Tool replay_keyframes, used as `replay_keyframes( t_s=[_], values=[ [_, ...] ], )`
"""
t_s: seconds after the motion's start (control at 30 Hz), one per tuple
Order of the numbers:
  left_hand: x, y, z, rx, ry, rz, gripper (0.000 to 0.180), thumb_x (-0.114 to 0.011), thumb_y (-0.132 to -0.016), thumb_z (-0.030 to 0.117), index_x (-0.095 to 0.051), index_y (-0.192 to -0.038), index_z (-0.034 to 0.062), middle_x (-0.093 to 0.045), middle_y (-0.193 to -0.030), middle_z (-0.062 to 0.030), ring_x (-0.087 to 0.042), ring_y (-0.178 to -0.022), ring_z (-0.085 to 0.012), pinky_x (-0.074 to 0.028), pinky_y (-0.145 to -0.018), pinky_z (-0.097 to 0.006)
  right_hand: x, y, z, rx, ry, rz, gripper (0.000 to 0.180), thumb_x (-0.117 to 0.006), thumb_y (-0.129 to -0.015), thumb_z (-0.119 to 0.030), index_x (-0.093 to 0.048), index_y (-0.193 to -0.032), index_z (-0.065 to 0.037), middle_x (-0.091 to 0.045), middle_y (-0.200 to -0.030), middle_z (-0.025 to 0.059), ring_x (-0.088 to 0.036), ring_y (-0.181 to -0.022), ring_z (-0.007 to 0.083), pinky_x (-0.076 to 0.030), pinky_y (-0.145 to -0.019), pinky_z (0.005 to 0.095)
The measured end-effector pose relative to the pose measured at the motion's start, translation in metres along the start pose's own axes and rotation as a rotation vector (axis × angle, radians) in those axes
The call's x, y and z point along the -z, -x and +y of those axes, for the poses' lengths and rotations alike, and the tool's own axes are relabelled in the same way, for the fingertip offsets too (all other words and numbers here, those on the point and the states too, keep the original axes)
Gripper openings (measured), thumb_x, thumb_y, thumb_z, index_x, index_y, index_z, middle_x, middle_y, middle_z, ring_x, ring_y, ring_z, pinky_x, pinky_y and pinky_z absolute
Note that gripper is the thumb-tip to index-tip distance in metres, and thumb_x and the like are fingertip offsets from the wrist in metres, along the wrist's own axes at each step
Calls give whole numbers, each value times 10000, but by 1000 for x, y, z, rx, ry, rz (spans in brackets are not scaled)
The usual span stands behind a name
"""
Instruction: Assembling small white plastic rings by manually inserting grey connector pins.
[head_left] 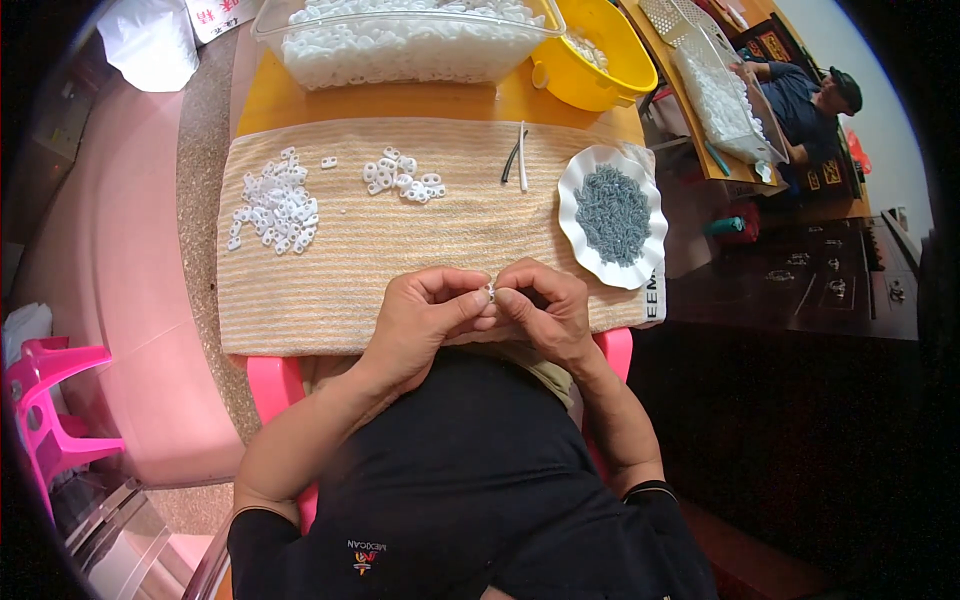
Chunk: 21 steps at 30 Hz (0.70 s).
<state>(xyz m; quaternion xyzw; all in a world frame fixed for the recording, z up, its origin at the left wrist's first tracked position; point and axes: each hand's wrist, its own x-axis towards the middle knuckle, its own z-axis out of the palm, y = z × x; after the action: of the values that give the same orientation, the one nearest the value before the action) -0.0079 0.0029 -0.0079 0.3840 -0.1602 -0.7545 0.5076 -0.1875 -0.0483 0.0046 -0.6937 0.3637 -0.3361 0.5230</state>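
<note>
My left hand (425, 315) and my right hand (550, 312) meet near the front edge of a striped towel (400, 245). Between their fingertips they pinch a small white plastic piece (491, 291), mostly hidden by the fingers. A pile of white two-holed plastic pieces (277, 205) lies on the towel at the left. A smaller cluster of rounder white pieces (403, 176) is at its middle. Right of my hands, a white scalloped plate (654, 263) holds many small grey screw-like parts (612, 215). A white rod (523, 165) and a thin black rod (510, 164) lie beyond.
A clear bin (400, 70) full of white pieces and a yellow basin (590, 88) stand at the back of the table. A pink stool (55, 410) is at the left. Far right, another person (805, 110) sits by a second bin (725, 105).
</note>
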Motion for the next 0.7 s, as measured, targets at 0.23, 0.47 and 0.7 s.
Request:
replay_keyframes(
  t_s=[0.23,0.47,0.7],
  values=[
    [-3,3,-1,-104,-128,-22,175,-654,-866,24,-621,-1027,-36,-678,-896,-105,-666,-789,-141,-570,-747,-266,2,2,-4,-72,31,-50,99,-622,-896,-68,-623,-869,28,-623,-811,44,-562,-725,85,-448,-644,219],
    [-3,1,-3,-80,-78,-4,171,-648,-874,33,-622,-1028,-36,-675,-892,-101,-660,-793,-137,-570,-739,-260,0,0,-8,-34,116,-15,66,-607,-868,-27,-630,-894,29,-637,-805,63,-597,-727,111,-480,-661,238],
    [-3,2,-2,-51,-35,-5,179,-647,-879,46,-622,-1039,-29,-674,-905,-101,-660,-794,-137,-572,-739,-265,6,1,0,42,133,-73,103,-569,-920,-16,-633,-972,45,-638,-911,91,-605,-748,124,-479,-657,233]
  ],
)
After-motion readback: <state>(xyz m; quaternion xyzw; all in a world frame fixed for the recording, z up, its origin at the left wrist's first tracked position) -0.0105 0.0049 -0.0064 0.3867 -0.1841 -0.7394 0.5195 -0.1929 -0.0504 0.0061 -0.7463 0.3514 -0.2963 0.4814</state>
